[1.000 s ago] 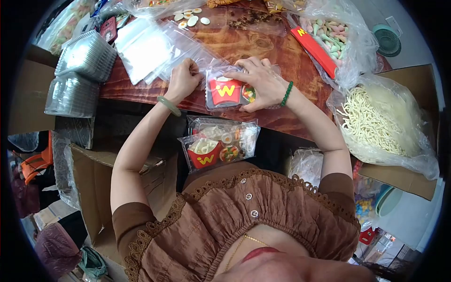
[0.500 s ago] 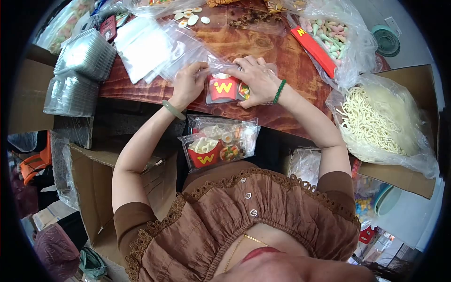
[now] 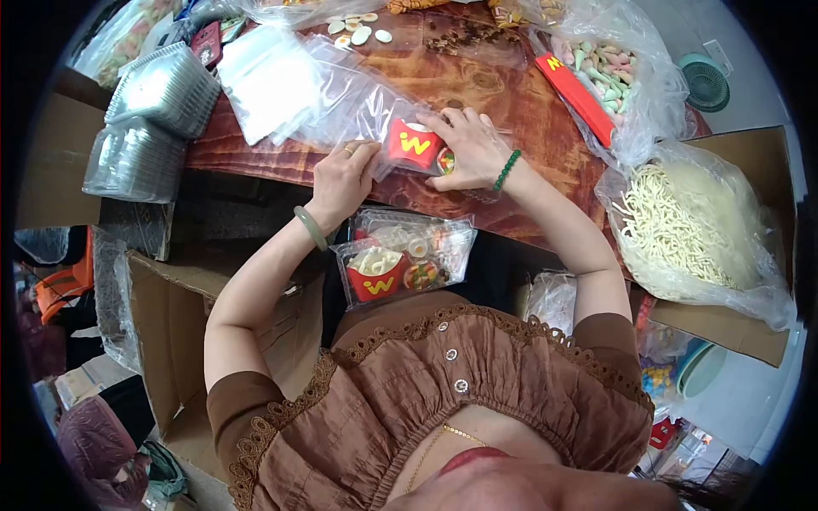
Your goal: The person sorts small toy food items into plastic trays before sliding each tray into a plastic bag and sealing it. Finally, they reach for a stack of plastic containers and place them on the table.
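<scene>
On the near edge of the table, a clear plastic box holds a red fry carton [image 3: 415, 142] with a yellow logo and a small round colourful piece. My right hand [image 3: 471, 149] grips the box from its right side, thumb low and fingers over the top. Pinched in my left hand [image 3: 343, 179] is the edge of a clear plastic bag [image 3: 372, 111] at the box's lower left corner. The bag's film overlaps the box's left side. Closer to my body, more filled clear boxes [image 3: 400, 260] rest in my lap, with a red carton and food-shaped pieces inside.
Stacked clear trays [image 3: 162, 89] stand at the left beside flat plastic bags [image 3: 268, 81]. Egg-slice pieces [image 3: 361, 35] lie at the back. Flat red cartons [image 3: 575, 98] lean by a bag of pastel pieces [image 3: 607, 72]. A bag of pale strips [image 3: 673, 226] sits in a cardboard box at right.
My left hand has come down toward the table edge, drawing the bag's edge to the box's lower left corner. The box has shifted slightly up and tilted; my right hand stays on it.
</scene>
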A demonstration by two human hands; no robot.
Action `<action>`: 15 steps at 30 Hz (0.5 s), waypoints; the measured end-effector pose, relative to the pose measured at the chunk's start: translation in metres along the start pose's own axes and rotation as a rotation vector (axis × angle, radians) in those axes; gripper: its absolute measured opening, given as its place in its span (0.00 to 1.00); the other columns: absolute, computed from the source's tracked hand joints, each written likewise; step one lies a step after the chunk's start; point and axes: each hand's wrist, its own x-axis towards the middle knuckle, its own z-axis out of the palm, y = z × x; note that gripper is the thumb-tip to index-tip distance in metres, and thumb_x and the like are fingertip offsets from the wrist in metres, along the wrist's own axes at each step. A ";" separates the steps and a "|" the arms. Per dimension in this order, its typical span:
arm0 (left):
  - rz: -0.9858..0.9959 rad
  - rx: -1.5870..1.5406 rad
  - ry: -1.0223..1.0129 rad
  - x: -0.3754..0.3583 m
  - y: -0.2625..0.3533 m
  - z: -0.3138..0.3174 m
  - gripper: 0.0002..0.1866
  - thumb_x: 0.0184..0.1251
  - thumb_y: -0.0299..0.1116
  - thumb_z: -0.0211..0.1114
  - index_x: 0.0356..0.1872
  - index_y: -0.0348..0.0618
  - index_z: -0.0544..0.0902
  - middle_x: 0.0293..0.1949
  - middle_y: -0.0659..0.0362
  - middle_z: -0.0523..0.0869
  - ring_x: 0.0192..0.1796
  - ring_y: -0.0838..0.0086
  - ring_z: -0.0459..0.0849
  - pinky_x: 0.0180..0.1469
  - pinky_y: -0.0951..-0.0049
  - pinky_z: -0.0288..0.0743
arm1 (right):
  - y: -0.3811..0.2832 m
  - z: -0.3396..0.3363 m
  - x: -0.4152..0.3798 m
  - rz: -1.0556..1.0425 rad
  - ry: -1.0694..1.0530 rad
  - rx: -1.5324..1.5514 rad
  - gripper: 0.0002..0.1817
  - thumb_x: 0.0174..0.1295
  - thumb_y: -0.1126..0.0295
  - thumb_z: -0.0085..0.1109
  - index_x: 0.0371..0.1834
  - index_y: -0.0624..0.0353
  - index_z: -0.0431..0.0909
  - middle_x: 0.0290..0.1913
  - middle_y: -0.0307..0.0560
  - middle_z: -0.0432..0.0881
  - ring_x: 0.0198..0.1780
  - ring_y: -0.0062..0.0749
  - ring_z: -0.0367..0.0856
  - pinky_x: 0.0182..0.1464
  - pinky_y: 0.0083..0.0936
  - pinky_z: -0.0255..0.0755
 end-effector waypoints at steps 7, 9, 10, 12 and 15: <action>0.210 0.074 0.084 0.006 0.009 -0.005 0.03 0.54 0.27 0.66 0.30 0.43 0.81 0.33 0.58 0.80 0.37 0.64 0.78 0.36 0.68 0.76 | -0.030 0.007 0.007 0.201 0.039 -0.053 0.52 0.38 0.43 0.68 0.66 0.58 0.61 0.52 0.54 0.71 0.53 0.49 0.70 0.55 0.43 0.64; 0.195 0.067 0.098 0.004 0.005 -0.007 0.04 0.54 0.28 0.66 0.30 0.43 0.81 0.33 0.58 0.80 0.37 0.64 0.78 0.36 0.68 0.75 | -0.033 0.011 0.007 0.212 0.065 -0.064 0.52 0.38 0.42 0.68 0.66 0.60 0.61 0.52 0.55 0.72 0.53 0.49 0.70 0.55 0.43 0.64; 0.173 0.063 0.111 0.002 0.003 -0.008 0.04 0.53 0.28 0.66 0.29 0.43 0.81 0.32 0.59 0.80 0.37 0.64 0.78 0.36 0.67 0.75 | -0.035 0.013 0.008 0.219 0.086 -0.073 0.53 0.38 0.41 0.68 0.66 0.62 0.60 0.51 0.56 0.72 0.52 0.49 0.71 0.54 0.42 0.64; 0.198 0.118 0.094 0.001 0.004 -0.007 0.03 0.54 0.29 0.66 0.29 0.44 0.81 0.32 0.59 0.79 0.36 0.65 0.79 0.35 0.67 0.75 | -0.044 0.014 0.014 0.246 0.073 -0.089 0.53 0.38 0.41 0.68 0.65 0.63 0.60 0.50 0.57 0.72 0.52 0.49 0.71 0.54 0.42 0.64; 0.231 0.171 0.081 0.004 0.003 -0.005 0.03 0.56 0.30 0.65 0.31 0.44 0.81 0.32 0.59 0.79 0.35 0.65 0.79 0.34 0.68 0.74 | -0.052 0.019 0.023 0.284 0.102 -0.108 0.54 0.38 0.40 0.68 0.65 0.65 0.60 0.49 0.59 0.73 0.51 0.49 0.72 0.53 0.41 0.64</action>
